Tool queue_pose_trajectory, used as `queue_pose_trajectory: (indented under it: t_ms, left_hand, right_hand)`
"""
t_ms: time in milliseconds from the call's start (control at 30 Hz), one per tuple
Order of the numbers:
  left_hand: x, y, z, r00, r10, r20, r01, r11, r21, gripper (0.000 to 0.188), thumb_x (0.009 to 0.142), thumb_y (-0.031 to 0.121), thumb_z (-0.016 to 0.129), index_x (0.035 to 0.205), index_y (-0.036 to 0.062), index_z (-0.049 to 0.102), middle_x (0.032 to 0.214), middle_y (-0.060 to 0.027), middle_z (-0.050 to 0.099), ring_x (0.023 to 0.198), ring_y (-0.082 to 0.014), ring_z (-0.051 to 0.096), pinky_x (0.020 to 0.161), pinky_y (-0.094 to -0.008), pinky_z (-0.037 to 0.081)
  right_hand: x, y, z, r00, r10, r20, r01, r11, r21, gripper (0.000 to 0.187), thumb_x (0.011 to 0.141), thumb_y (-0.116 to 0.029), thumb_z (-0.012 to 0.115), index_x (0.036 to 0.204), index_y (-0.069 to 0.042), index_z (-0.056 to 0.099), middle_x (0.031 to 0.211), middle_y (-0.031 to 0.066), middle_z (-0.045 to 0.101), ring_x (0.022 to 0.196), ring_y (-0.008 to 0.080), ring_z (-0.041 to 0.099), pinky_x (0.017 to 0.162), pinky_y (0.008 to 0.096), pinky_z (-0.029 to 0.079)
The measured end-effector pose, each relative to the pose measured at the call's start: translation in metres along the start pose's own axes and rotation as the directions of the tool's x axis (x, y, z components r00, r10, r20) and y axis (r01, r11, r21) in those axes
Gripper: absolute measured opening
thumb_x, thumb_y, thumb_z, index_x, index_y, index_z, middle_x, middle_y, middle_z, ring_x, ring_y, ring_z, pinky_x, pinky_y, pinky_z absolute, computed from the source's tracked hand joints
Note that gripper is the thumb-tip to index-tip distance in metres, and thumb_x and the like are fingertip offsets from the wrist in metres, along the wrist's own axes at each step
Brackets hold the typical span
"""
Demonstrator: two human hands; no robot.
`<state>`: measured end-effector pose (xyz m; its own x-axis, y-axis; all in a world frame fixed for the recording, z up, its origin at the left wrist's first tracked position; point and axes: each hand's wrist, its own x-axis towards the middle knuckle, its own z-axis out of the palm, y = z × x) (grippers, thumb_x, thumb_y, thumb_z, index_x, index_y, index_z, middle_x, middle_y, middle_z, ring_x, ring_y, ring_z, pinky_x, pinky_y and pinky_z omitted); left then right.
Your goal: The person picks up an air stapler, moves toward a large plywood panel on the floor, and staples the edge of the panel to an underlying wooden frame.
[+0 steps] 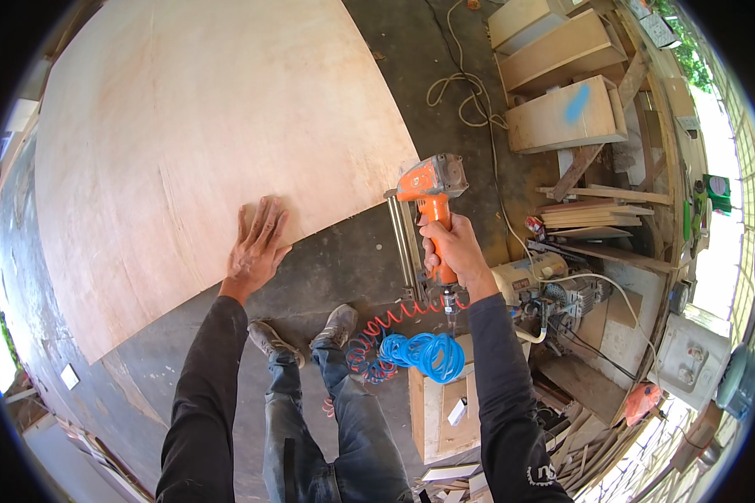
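Observation:
A large pale plywood sheet spreads across the upper left of the head view. Flat on its near edge lies my left hand, fingers spread and holding nothing. My right hand is wrapped round the grip of an orange pneumatic nail gun, by the sheet's near right corner. The gun's long metal magazine points back toward me. From the base of the grip runs a coiled air hose, blue and red. Whether the gun's nose touches the sheet, I cannot tell.
Wooden drawer boxes are stacked at the upper right, above several boards. A compressor with a motor stands right of my forearm. A wooden box sits near my legs, beside scrap strips. A pale cable crosses the floor.

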<state>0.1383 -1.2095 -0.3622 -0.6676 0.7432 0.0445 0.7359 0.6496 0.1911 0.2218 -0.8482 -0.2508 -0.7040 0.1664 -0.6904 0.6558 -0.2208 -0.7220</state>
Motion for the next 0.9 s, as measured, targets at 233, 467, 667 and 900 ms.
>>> queue_pose_trajectory:
  t_ms: [233,467,667,900]
  left_hand:
    - [0.000,0.000,-0.004,1.000,0.005,0.000,-0.005,1.000,0.004,0.076,0.089,0.029,0.072,0.153,0.0073,0.038,0.162,-0.0130,0.032,0.151,-0.0332,0.028,0.121,-0.0613,0.022]
    - [0.000,0.000,-0.001,1.000,0.003,0.005,-0.003,1.000,0.013,0.075,0.090,0.030,0.070,0.153,0.0072,0.037,0.162,-0.0132,0.031,0.151,-0.0333,0.028,0.121,-0.0615,0.022]
    - [0.001,0.001,-0.004,1.000,0.005,0.011,-0.005,1.000,0.012,0.075,0.090,0.031,0.070,0.153,0.0074,0.036,0.162,-0.0133,0.031,0.151,-0.0333,0.027,0.121,-0.0616,0.022]
    - [0.002,0.001,-0.005,1.000,0.003,0.011,-0.004,1.000,0.009,0.075,0.090,0.032,0.070,0.153,0.0079,0.037,0.162,-0.0121,0.032,0.151,-0.0331,0.028,0.121,-0.0620,0.023]
  right_hand:
    - [-0.004,0.004,0.004,1.000,-0.028,0.000,0.028,0.999,-0.037,0.010,0.092,-0.012,0.061,0.093,-0.003,0.057,0.064,0.0012,0.053,0.045,0.0079,0.049,0.041,0.0253,0.042]
    - [-0.002,0.010,0.005,0.999,-0.035,-0.004,0.035,0.998,-0.049,0.010,0.091,-0.011,0.061,0.092,-0.003,0.056,0.064,0.0008,0.053,0.046,0.0074,0.048,0.042,0.0253,0.041]
    - [-0.006,0.013,0.009,0.999,-0.043,0.002,0.043,0.998,-0.051,0.008,0.091,-0.009,0.060,0.094,-0.002,0.057,0.064,0.0004,0.052,0.046,0.0074,0.047,0.042,0.0251,0.041]
    - [-0.006,0.020,0.011,0.998,-0.065,0.012,0.065,0.997,-0.047,0.015,0.091,-0.008,0.061,0.103,0.000,0.059,0.064,0.0018,0.053,0.044,0.0086,0.049,0.042,0.0275,0.042]
